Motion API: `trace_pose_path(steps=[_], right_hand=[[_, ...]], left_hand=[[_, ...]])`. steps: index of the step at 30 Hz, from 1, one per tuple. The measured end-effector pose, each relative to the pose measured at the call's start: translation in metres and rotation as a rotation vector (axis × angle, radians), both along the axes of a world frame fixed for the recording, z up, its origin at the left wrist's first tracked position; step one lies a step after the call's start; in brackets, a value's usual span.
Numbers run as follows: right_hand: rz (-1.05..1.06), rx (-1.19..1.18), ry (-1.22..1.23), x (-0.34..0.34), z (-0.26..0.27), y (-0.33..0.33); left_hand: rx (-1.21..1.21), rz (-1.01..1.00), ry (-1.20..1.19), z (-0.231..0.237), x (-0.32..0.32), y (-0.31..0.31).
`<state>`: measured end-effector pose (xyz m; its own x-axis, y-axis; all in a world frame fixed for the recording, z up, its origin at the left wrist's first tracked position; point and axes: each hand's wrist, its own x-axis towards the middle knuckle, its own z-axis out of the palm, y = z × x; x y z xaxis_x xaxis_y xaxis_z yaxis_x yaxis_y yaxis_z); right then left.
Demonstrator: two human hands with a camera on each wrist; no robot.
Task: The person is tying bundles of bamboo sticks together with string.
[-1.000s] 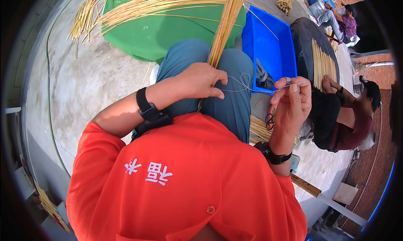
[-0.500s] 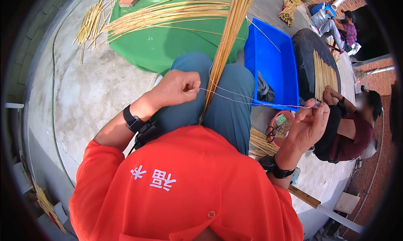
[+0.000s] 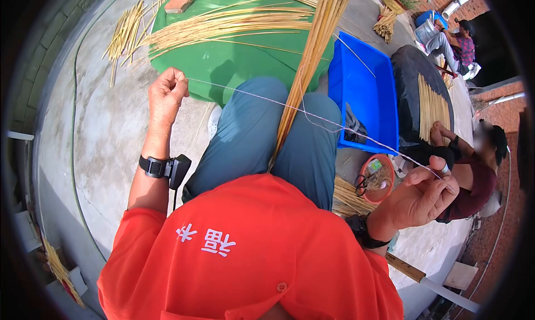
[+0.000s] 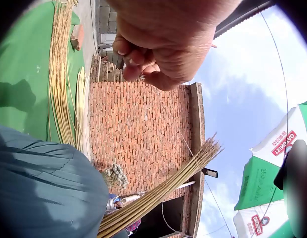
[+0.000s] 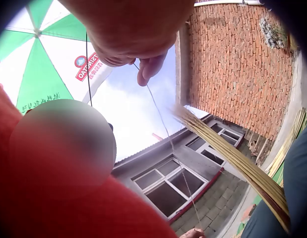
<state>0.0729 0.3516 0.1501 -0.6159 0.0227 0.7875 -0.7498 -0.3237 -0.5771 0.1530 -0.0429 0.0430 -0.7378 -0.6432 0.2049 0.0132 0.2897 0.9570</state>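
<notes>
In the head view a thin pale thread [image 3: 312, 117] runs taut across the lap between both hands. My left hand [image 3: 169, 88], raised over the green cloth's near edge, pinches one end with curled fingers. At the lower right, my right hand [image 3: 426, 194] pinches the other end, with a metal ring on one finger. A bundle of thin stalks [image 3: 304, 69] stands tilted between the knees, touched by neither hand; some thread hangs in a loop beside it. The right wrist view shows the thread [image 5: 166, 129] stretching down from my right hand [image 5: 138, 39].
Stalks lie on a green cloth [image 3: 234, 58] with a brick [image 3: 179, 4]. To the right are a blue bin [image 3: 365, 91], a red basket [image 3: 392, 180] with scissors, and a person [image 3: 473, 164] handling stalks on dark cloth. Another person [image 3: 460, 47] sits farther back.
My left hand has moved away to the left and forward; my right hand has moved right and toward the body. The thread between them has drawn out longer and straighter.
</notes>
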Motion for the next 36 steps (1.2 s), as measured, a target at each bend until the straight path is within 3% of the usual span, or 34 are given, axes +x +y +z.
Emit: trace_pose_path(steps=[5,7,9,11,12,13,15,17,18,20,24,25,27,28,30,33,36], right_hand=[[0.186,-0.096,0.007,0.009,0.022,0.026],[0.548,-0.041,0.009,0.015,0.032,0.033],[0.567,-0.034,0.059,0.018,0.036,0.027],[0.811,0.263,0.297,0.006,0.039,0.024],[0.942,0.405,0.313,-0.005,0.043,0.021],[0.943,0.405,0.316,-0.007,0.039,0.018],[1.022,0.586,0.041,-0.005,0.023,0.009],[0.77,0.647,-0.263,0.013,0.01,-0.004],[0.771,0.647,-0.267,0.011,0.002,-0.006],[0.667,0.972,-0.528,0.0,-0.017,-0.014],[0.618,1.239,-0.507,-0.013,-0.065,-0.029],[0.622,1.238,-0.504,-0.015,-0.066,-0.031],[0.54,1.189,-0.122,-0.018,-0.066,-0.035],[0.541,1.186,-0.132,-0.018,-0.059,-0.038],[0.283,0.967,-0.247,-0.018,-0.034,-0.047],[0.107,0.813,-0.209,-0.022,-0.016,-0.07],[0.125,0.846,-0.161,-0.023,-0.018,-0.091]], left_hand=[[0.029,0.04,-0.001,-0.009,-0.004,-0.012],[0.04,0.032,-0.02,-0.016,-0.007,-0.013],[0.052,0.028,-0.032,-0.028,-0.013,-0.016],[-0.007,0.0,-0.034,-0.036,-0.026,-0.02],[0.074,-0.01,-0.048,-0.037,-0.032,-0.022],[0.073,-0.009,-0.046,-0.031,-0.037,-0.02],[0.168,-0.114,0.155,-0.016,-0.051,-0.011],[0.204,-0.187,0.255,0.007,-0.064,0.004],[0.24,-0.254,0.355,0.018,-0.068,0.013],[0.339,-0.353,0.391,0.037,-0.073,0.03],[0.489,-0.664,0.33,0.058,-0.072,0.064],[0.485,-0.661,0.33,0.059,-0.071,0.073],[0.522,-0.841,0.234,0.061,-0.067,0.089],[0.526,-0.843,0.224,0.062,-0.065,0.095],[0.534,-0.948,0.172,0.066,-0.065,0.107],[0.525,-0.982,0.155,0.067,-0.066,0.122],[0.513,-1.006,0.147,0.06,-0.067,0.131]])
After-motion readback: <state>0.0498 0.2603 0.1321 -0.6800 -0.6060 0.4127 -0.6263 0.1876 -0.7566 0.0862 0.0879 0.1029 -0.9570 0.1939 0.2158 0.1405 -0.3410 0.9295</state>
